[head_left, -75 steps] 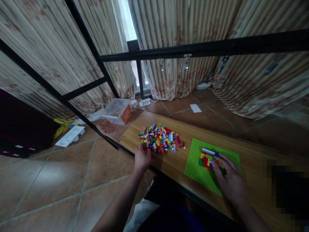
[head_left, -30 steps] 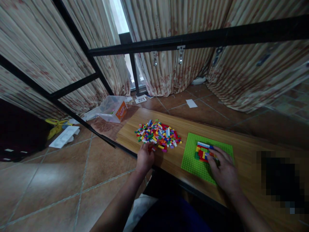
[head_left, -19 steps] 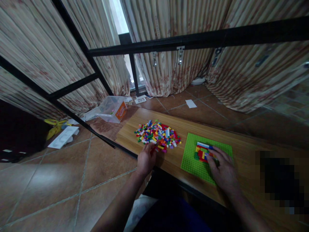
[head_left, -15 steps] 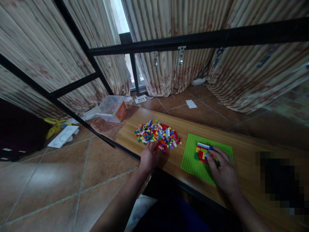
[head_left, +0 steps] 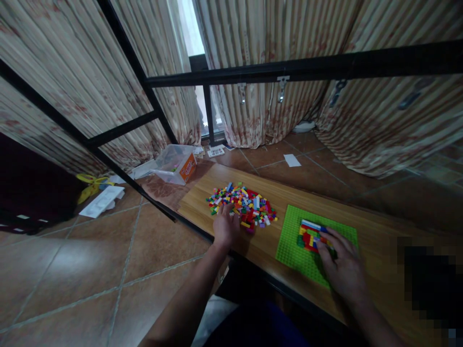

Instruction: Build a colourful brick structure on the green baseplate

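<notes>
1. At the far left, a white tray-like piece is seen on the tiled floor, with a yellow item just beside it.
2. Farther right, a clear plastic box with an orange label is set just past the left end of the wooden tabletop; a few small coloured pieces can be made out inside.
3. The left hand is placed at the near left edge of the brick pile, its fingers bent down over the loose pieces; whether a brick is pinched there cannot be told.
4. The pile, of many mixed colours, is spread over the tabletop between the box and the green baseplate.
5. On the baseplate, toward its middle, the block build is seen, its far edge topped by white and blue bricks.
6. The build's right part is touched and partly covered by the curved fingers and thumb of the right hand; how firmly it is gripped cannot be told.
</notes>
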`<state>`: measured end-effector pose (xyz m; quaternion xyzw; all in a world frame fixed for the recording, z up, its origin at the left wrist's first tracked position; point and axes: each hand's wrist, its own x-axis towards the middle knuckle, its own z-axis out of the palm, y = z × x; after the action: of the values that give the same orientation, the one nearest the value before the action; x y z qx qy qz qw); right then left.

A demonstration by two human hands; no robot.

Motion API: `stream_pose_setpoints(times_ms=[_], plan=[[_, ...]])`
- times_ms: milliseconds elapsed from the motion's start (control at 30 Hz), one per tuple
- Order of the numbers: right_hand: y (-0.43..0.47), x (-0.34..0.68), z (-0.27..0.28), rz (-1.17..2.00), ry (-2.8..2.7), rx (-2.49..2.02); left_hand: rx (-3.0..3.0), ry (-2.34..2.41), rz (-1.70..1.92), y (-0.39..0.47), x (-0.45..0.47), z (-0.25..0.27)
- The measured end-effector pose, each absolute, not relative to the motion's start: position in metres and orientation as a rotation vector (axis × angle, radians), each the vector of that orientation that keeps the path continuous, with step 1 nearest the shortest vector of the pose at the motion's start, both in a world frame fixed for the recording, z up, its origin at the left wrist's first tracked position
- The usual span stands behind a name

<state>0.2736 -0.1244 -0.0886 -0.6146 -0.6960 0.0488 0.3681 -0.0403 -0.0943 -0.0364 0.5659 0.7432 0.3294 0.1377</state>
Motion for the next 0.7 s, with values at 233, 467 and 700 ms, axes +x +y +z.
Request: stream_pose_setpoints(times_ms=[233,467,700], plan=[[-0.124,0.274,-0.090,0.110,-1.787,-1.587,1.682,2.261,0.897,-0.060,-0.078,-0.025],[-0.123,0.274,-0.090,0.116,-1.785,-1.539,2.177,1.942,0.691,-0.044,-0.059,-0.017],[-0.125,0.271,-0.087,0.111,-1.779,-1.548,2.535,1.695,0.348,-0.027,-0.033,-0.015]])
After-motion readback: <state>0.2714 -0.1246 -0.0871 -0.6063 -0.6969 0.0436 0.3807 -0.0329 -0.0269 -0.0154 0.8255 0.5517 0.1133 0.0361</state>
